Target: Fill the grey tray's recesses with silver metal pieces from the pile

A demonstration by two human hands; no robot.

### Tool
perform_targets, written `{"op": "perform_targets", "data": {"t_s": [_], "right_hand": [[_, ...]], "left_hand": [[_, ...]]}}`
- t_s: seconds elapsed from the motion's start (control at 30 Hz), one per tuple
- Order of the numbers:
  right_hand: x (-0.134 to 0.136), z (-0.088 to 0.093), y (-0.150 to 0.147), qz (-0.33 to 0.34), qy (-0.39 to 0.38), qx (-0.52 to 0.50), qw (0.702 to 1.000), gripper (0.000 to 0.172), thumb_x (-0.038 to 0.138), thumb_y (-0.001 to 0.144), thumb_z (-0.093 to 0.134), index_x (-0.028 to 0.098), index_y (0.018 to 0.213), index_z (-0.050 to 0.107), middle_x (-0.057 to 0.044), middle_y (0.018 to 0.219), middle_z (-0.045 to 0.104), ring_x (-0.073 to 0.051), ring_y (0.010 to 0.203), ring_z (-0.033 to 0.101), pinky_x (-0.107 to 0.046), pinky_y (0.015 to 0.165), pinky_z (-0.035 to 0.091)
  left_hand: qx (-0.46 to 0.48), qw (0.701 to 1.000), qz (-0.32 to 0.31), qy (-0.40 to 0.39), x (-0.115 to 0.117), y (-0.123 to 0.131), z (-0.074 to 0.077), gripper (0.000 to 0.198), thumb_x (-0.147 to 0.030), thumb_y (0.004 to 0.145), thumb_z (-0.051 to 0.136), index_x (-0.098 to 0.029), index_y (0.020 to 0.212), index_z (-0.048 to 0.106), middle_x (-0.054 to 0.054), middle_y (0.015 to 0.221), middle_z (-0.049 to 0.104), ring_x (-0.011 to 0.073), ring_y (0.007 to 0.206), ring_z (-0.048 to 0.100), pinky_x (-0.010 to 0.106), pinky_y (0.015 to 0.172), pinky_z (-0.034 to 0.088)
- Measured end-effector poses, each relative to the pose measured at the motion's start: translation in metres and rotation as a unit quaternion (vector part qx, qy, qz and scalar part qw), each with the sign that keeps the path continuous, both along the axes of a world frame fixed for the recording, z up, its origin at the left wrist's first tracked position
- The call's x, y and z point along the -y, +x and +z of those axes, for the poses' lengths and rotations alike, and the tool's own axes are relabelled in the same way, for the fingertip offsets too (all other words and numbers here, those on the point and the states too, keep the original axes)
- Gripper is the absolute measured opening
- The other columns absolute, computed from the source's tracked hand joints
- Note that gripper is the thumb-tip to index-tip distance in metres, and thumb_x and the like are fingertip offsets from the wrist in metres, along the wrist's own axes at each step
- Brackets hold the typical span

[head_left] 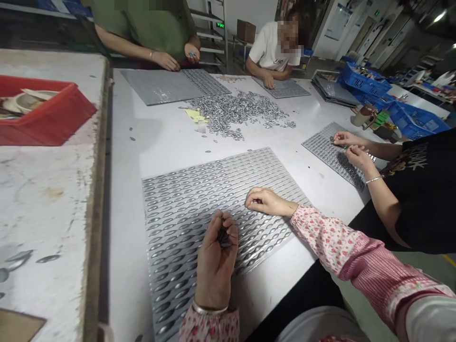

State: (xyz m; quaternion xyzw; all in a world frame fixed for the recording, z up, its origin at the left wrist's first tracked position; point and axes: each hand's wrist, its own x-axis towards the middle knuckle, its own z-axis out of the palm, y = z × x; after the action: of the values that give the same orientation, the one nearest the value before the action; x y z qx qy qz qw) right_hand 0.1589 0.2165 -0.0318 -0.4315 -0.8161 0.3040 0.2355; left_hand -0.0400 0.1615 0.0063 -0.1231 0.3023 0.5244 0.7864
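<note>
A grey sheet lies before me, covered in rows of leaf-shaped metallic pieces. The pieces on its left and near side look fuller and darker than the flat, pale marks at its upper right. Palm up over the sheet's near part, my left hand is curled round several small dark leaf-shaped pieces. My right hand rests low over the sheet's right half, its fingertips pinched together at the rows. Whatever is between those fingertips is hidden.
A pile of loose metallic pieces spreads beyond my sheet. Co-workers' hands work at a similar panel on my right; two more people sit across. A red bin stands on the left table, and blue crates at the far right.
</note>
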Motion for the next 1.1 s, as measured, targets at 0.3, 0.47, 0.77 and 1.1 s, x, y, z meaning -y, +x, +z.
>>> {"op": "perform_targets", "data": {"t_s": [0.3,0.47,0.77,1.1], "right_hand": [[-0.004,0.002,-0.006,-0.011,-0.009,0.048,0.999,0.007,0.019,0.085,0.064,0.015,0.081,0.067,-0.005,0.084,0.063,-0.015,0.081,0.057,-0.026,0.077,0.043],[0.010,0.018,-0.016,-0.084,-0.109,-0.119,0.983,0.017,0.030,0.081,0.069,0.015,0.088,0.068,-0.001,0.077,0.060,-0.011,0.069,0.052,-0.022,0.065,0.042],[0.027,0.035,-0.031,-0.077,-0.168,-0.248,0.951,0.028,0.042,0.082,0.067,0.015,0.080,0.062,0.001,0.073,0.058,-0.009,0.065,0.050,-0.022,0.062,0.041],[-0.007,0.003,0.005,-0.164,-0.162,-0.158,0.960,0.022,0.035,0.087,0.059,0.016,0.077,0.054,0.001,0.067,0.061,-0.009,0.056,0.047,-0.021,0.055,0.036]], "left_hand": [[-0.071,0.997,-0.009,0.025,0.003,0.003,-0.006,0.016,-0.004,0.089,0.051,-0.013,0.083,0.062,-0.001,0.073,0.058,0.0025,0.055,0.050,0.010,0.047,0.044],[-0.104,0.991,-0.051,0.067,0.008,0.010,-0.012,0.005,-0.011,0.080,0.068,-0.012,0.081,0.064,-0.002,0.073,0.055,0.0023,0.052,0.045,0.010,0.041,0.038],[-0.075,0.993,-0.083,0.039,0.012,0.019,-0.011,0.011,-0.018,0.086,0.062,-0.010,0.078,0.064,0.000,0.066,0.056,0.0033,0.048,0.048,0.010,0.038,0.039],[-0.010,1.000,-0.019,-0.019,0.001,0.002,0.001,0.029,-0.007,0.095,0.037,-0.011,0.087,0.064,-0.002,0.061,0.056,0.0022,0.040,0.048,0.010,0.037,0.042]]}}
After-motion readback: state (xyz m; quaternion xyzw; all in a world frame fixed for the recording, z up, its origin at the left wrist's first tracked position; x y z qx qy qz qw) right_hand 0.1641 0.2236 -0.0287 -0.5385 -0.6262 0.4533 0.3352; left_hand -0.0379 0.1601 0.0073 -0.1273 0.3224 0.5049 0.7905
